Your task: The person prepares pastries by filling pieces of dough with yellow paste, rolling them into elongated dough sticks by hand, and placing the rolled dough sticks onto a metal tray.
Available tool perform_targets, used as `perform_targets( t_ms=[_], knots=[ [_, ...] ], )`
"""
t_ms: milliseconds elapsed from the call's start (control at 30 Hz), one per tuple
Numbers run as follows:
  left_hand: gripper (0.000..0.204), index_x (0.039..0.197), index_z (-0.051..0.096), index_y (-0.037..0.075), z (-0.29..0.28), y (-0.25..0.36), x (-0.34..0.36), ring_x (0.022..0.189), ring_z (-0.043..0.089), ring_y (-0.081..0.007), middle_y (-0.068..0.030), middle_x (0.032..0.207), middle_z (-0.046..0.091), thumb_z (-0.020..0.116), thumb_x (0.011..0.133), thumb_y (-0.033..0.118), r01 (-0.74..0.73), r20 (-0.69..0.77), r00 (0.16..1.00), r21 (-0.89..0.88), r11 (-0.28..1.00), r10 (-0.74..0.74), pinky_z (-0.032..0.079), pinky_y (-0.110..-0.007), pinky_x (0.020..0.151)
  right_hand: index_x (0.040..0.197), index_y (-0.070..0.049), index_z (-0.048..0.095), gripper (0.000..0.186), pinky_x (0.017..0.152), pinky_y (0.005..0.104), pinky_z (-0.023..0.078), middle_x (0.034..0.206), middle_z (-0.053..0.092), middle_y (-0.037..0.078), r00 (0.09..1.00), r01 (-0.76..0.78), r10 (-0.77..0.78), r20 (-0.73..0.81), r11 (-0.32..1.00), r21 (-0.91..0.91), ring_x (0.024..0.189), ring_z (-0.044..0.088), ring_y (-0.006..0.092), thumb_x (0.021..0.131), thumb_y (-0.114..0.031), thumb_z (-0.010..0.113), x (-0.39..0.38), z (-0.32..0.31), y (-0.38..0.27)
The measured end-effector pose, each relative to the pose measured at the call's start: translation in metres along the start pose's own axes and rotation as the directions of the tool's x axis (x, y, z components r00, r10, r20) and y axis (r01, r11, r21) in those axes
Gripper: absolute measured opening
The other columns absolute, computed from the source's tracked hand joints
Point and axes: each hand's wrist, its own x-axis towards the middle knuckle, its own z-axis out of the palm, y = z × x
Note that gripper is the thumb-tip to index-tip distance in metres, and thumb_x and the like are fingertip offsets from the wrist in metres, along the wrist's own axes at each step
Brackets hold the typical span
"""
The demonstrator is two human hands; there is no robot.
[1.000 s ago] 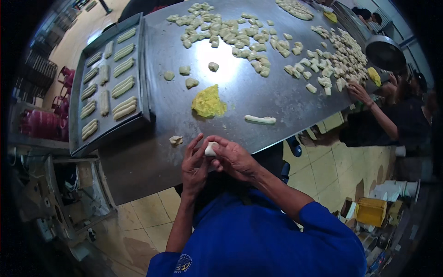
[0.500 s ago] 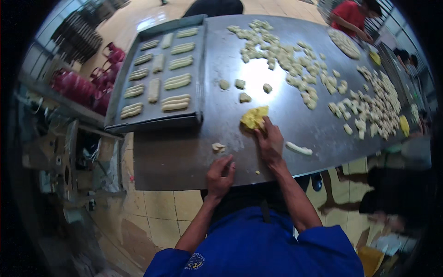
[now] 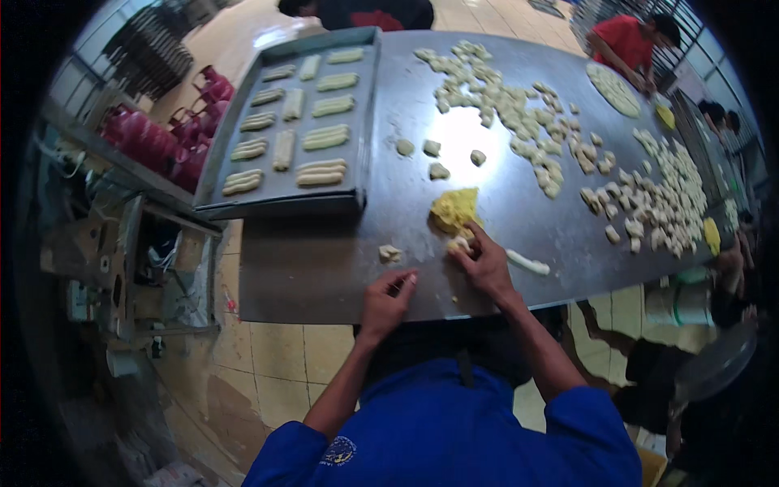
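Note:
My right hand [image 3: 489, 268] has its thumb and forefinger around a small pale dough piece [image 3: 459, 243] on the metal table, just below a lump of yellow paste [image 3: 454, 209]. To its left, my left hand [image 3: 386, 305] hovers at the table's near side, fingers loosely bent, with nothing visible in them. A small dough scrap [image 3: 389, 253] lies just beyond those fingertips. Right of my right hand rests a thin white dough strip [image 3: 527, 262]. Several separate dough pieces [image 3: 439, 171] sit past the yellow paste.
A metal tray [image 3: 364, 174] with rows of shaped dough strips stands on the table's left. Many cut dough pieces [image 3: 661, 195] spread over the far and right side. A person in red [image 3: 625, 49] works by a flat dough sheet [image 3: 613, 89]. Red gas cylinders [image 3: 146, 134] stand left.
My right hand has drawn back from the yellow paste toward me and now grips a dough piece. My left hand's fingertips have come closer together. The view has shifted slightly.

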Motion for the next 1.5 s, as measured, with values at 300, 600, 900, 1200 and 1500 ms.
perform_targets(
  t_ms=[300, 600, 900, 1200, 1500],
  knots=[
    [0.046, 0.135, 0.057, -0.002, 0.028, 0.024, 0.042, 0.114, 0.064, -0.0257, -0.0144, 0.129, 0.065, 0.050, 0.109, 0.035, 0.748, 0.742, 0.663, -0.649, 0.136, -0.105, 0.049, -0.042, 0.103, 0.135, -0.001, 0.051, 0.039, 0.059, 0.0179, 0.048, 0.090, 0.061, -0.001, 0.915, -0.400, 0.188, 0.357, 0.307, 0.864, 0.072, 0.058, 0.0054, 0.103, -0.021, 0.062, -0.040, -0.016, -0.015],
    [0.025, 0.120, 0.064, 0.003, 0.064, 0.009, 0.041, 0.101, 0.068, -0.0167, -0.0082, 0.112, 0.070, 0.060, 0.105, 0.023, 0.456, 0.407, 0.890, -0.812, 0.365, -0.205, 0.054, -0.033, 0.094, 0.119, -0.004, 0.059, 0.025, 0.052, 0.0164, 0.043, 0.090, 0.065, -0.001, 0.950, -0.280, 0.250, 0.185, 0.432, 0.857, 0.064, 0.055, 0.0028, 0.102, -0.020, 0.065, -0.050, -0.008, -0.021],
    [0.029, 0.125, 0.066, -0.001, 0.051, 0.054, 0.035, 0.098, 0.070, -0.0160, -0.0129, 0.114, 0.071, 0.063, 0.104, 0.019, 0.282, 0.267, 0.952, -0.568, 0.773, -0.151, 0.060, -0.031, 0.085, 0.118, -0.001, 0.069, 0.022, 0.061, 0.0253, 0.048, 0.081, 0.070, 0.000, 0.912, 0.320, -0.282, -0.298, 0.944, 0.083, 0.067, 0.060, 0.0077, 0.101, -0.014, 0.065, -0.036, -0.024, -0.021],
    [0.031, 0.122, 0.067, -0.004, 0.066, 0.084, 0.078, 0.091, 0.071, -0.0150, -0.0110, 0.104, 0.073, 0.069, 0.100, 0.019, 0.319, 0.518, 0.854, -0.453, 0.833, -0.045, 0.060, -0.029, 0.084, 0.121, -0.006, 0.069, 0.027, 0.077, 0.0371, 0.053, 0.101, 0.072, 0.018, 0.966, 0.246, -0.241, -0.090, 0.968, 0.051, 0.087, 0.070, 0.0309, 0.097, -0.018, 0.069, -0.053, -0.083, -0.032],
    [0.028, 0.107, 0.073, -0.006, 0.130, 0.116, 0.144, 0.080, 0.070, -0.0136, -0.0108, 0.090, 0.074, 0.071, 0.097, 0.020, 0.089, 0.771, 0.636, -0.012, 0.996, -0.048, 0.058, -0.028, 0.076, 0.110, -0.001, 0.071, 0.025, 0.070, 0.0262, 0.052, 0.087, 0.072, 0.003, 0.967, -0.138, 0.096, 0.234, 0.976, 0.169, 0.078, 0.063, 0.0085, 0.093, -0.019, 0.076, -0.007, -0.174, 0.021]
  ],
)
